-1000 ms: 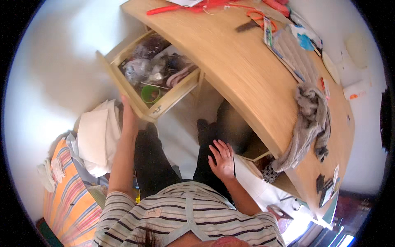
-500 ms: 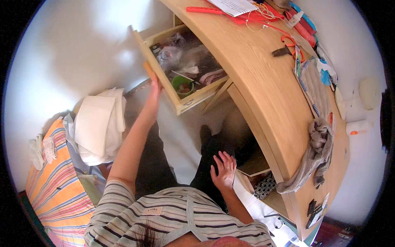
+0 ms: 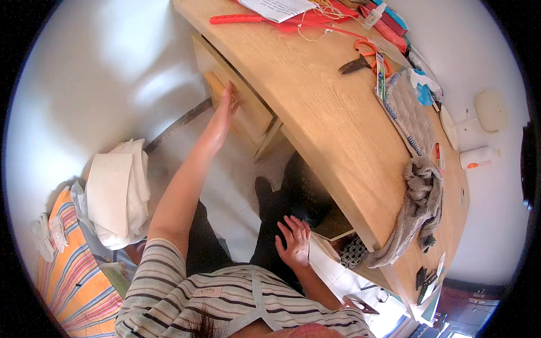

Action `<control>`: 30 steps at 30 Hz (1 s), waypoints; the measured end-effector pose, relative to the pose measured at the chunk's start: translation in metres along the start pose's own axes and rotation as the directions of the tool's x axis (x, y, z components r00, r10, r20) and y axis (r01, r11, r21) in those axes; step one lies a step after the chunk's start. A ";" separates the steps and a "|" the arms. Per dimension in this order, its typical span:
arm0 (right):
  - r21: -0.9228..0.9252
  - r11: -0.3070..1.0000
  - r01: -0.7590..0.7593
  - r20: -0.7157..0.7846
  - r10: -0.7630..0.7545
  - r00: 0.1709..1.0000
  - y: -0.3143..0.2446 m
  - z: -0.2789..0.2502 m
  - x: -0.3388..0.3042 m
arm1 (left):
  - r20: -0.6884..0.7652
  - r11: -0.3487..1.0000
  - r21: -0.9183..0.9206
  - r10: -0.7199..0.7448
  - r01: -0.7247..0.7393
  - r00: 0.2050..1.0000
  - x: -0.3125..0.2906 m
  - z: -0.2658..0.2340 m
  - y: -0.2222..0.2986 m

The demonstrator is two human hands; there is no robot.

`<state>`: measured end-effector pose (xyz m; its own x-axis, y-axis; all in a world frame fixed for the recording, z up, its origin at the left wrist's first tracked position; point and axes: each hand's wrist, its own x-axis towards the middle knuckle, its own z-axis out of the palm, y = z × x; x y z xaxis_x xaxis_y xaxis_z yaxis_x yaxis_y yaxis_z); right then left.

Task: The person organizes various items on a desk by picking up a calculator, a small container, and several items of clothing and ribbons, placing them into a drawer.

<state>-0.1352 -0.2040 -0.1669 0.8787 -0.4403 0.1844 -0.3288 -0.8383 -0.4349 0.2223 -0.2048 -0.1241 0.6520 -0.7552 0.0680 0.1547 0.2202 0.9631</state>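
Observation:
My left hand (image 3: 226,107) reaches out to the front of a pale wooden drawer (image 3: 251,110) under the desk, its fingers stretched and laid against the front panel. The drawer's inside is out of sight, and only a narrow dark gap shows along its top. Beside the hand, a lighter wood strip (image 3: 214,84) stands out from the panel. My right hand (image 3: 294,242) hovers above my right leg with its fingers spread, holding nothing.
On the desk (image 3: 332,124) lie orange-handled scissors (image 3: 369,53), printed paper (image 3: 279,7), a red tool (image 3: 236,19) and a grey-brown cloth (image 3: 414,208). A white folded bundle (image 3: 112,191) sits by the left wall, near an orange striped cloth (image 3: 79,287).
The drawer, pulled out with a green cup and plastic bags showing, has slid in under the desktop with my left hand on its front. My right hand stays spread, and the view has shifted.

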 end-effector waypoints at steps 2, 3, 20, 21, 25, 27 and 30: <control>0.008 1.000 -0.003 -0.006 0.003 1.000 0.002 -0.001 0.000 | 0.013 1.000 -0.006 0.013 -0.013 1.000 0.008 0.005 -0.003; 0.015 1.000 -0.004 -0.009 0.004 1.000 0.002 0.000 0.000 | 0.011 1.000 -0.003 0.014 -0.014 1.000 0.013 0.005 -0.007; -0.036 0.997 0.064 0.012 -0.064 0.998 -0.007 0.010 0.001 | -0.267 0.969 -0.245 -0.089 0.022 0.960 0.025 -0.062 -0.039; -0.050 0.997 0.051 -0.010 -0.052 0.999 -0.007 0.010 0.000 | -0.290 0.968 -0.251 -0.099 0.025 0.952 0.016 -0.071 -0.059; -0.081 0.995 0.059 0.001 -0.060 0.998 -0.003 0.018 0.002 | -0.485 0.923 -0.356 -0.314 0.144 0.816 -0.008 -0.085 -0.142; -0.080 0.995 0.062 0.025 -0.060 0.998 0.000 0.018 0.005 | -0.480 0.889 -0.384 -0.423 0.250 0.769 -0.008 -0.083 -0.168; -0.094 0.994 0.050 0.053 -0.045 0.998 0.003 0.015 0.003 | -0.220 0.811 -0.550 -0.372 0.201 0.902 0.007 -0.085 -0.203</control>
<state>-0.1287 -0.2029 -0.1809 0.9098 -0.3842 0.1570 -0.3154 -0.8860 -0.3400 0.2590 -0.2026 -0.3417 0.6935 -0.6270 -0.3547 0.6645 0.3667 0.6511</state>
